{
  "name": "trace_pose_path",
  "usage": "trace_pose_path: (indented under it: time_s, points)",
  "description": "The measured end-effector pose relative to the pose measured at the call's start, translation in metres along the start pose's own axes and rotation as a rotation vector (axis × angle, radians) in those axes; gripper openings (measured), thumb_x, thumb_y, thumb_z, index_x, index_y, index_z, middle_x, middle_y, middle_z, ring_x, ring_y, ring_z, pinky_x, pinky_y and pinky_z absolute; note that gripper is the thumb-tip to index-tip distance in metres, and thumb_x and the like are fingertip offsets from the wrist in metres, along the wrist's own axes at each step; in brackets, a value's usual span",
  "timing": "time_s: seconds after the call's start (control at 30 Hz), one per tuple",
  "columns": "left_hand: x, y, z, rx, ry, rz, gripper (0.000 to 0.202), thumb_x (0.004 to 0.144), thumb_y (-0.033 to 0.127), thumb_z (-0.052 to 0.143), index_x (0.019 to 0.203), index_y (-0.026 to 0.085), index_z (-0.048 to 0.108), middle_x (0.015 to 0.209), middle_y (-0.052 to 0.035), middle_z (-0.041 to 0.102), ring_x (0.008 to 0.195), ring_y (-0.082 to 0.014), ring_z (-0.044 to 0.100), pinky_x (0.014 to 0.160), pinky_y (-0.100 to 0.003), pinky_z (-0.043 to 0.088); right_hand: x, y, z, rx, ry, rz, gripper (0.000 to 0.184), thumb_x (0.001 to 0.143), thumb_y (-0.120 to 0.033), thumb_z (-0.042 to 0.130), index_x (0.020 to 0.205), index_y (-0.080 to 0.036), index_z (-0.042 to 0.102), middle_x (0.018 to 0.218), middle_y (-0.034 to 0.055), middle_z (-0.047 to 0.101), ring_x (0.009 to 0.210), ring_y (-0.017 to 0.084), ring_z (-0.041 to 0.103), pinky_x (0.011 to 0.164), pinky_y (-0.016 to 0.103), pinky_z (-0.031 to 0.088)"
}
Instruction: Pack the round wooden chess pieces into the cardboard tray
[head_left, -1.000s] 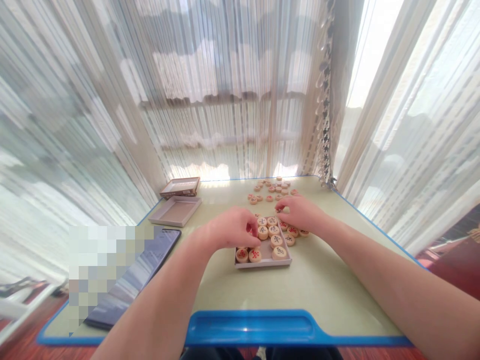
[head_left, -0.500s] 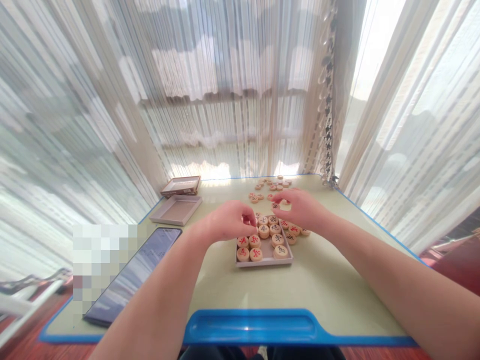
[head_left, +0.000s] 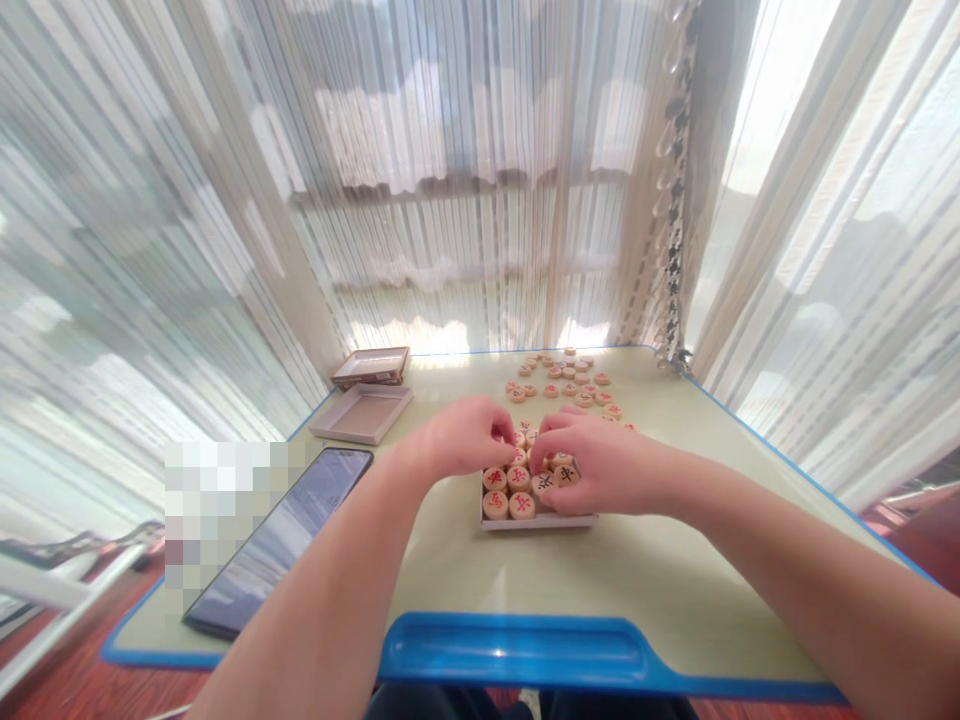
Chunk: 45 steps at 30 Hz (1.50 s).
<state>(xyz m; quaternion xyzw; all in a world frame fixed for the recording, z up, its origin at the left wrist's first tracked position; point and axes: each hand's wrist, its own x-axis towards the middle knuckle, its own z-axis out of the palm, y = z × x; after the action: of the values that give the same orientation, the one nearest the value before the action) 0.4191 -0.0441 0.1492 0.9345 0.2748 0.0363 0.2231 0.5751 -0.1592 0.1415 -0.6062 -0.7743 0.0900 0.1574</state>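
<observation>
A shallow cardboard box (head_left: 536, 522) stands on the table, partly filled with rows of round wooden Chinese chess pieces, red-marked ones on its left side and black-marked ones on its right. Over the right part of the box, my right hand (head_left: 600, 455) has thumb and fingers closed around a black-marked Chinese chess piece (head_left: 544, 483), low among the others. Curled at the box's left rear, my left hand (head_left: 469, 437) keeps its fingertips together beside red-marked pieces; what they hold, if anything, is hidden. My right hand covers several pieces and the box's right side.
Several loose pieces (head_left: 570, 389) lie scattered behind the box. At the back left are an empty shallow tray (head_left: 352, 425) and another box part (head_left: 373, 364). A phone (head_left: 285, 540) lies left, near my forearm. The table has a blue edge tray (head_left: 514, 650) in front.
My right hand has come down and toward me from behind the box, bringing a black-marked piece into the gap in its right part. My left hand stays about where it was.
</observation>
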Motion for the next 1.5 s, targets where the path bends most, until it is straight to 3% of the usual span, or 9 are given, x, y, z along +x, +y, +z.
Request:
trace_pose_path:
  time_s: [0.23,0.7,1.07,1.33,1.5]
  points:
    - [0.0,0.005,0.003,0.012,0.047,-0.009,0.02,0.062,0.027,0.049,0.071,0.018,0.064,0.063,0.0012,0.061,0.057,-0.0113,0.051,0.046,-0.02,0.034,0.001,0.001,0.009,-0.067,-0.042,0.047,0.017,0.063,-0.028,0.059,0.078,-0.025,0.067,0.078,0.0031,0.06,0.083,0.02,0.053,0.06,0.026,0.039]
    - [0.005,0.001,0.009,0.025,0.107,0.015,0.019,0.064,0.027,0.047,0.069,0.02,0.064,0.063,0.002,0.061,0.057,-0.0111,0.052,0.046,-0.02,0.034,0.003,-0.003,0.013,-0.174,-0.045,0.092,0.019,0.067,-0.043,0.06,0.07,-0.025,0.067,0.074,0.0035,0.062,0.078,0.021,0.053,0.058,0.028,0.039]
    - [0.004,0.004,0.008,0.047,0.107,0.006,0.021,0.066,0.027,0.047,0.073,0.019,0.065,0.066,0.0005,0.062,0.059,-0.0117,0.052,0.048,-0.021,0.035,0.0,-0.004,0.008,-0.139,-0.084,0.096,0.013,0.066,-0.03,0.056,0.073,-0.027,0.067,0.078,0.0017,0.062,0.079,0.019,0.053,0.055,0.026,0.037]
    - [0.006,0.002,0.01,0.076,0.135,0.037,0.02,0.066,0.027,0.045,0.069,0.02,0.064,0.064,0.0005,0.062,0.057,-0.0119,0.052,0.047,-0.022,0.034,0.001,-0.009,0.009,-0.231,-0.055,0.137,0.015,0.068,-0.036,0.054,0.067,-0.023,0.063,0.072,0.0019,0.06,0.077,0.019,0.052,0.053,0.026,0.033]
    - [0.007,0.001,0.012,0.067,0.14,0.037,0.02,0.065,0.025,0.045,0.068,0.02,0.063,0.061,0.001,0.061,0.055,-0.0117,0.052,0.045,-0.022,0.034,-0.001,-0.01,0.008,-0.199,-0.053,0.124,0.012,0.066,-0.032,0.055,0.073,-0.025,0.063,0.074,0.0004,0.061,0.076,0.018,0.052,0.053,0.025,0.032]
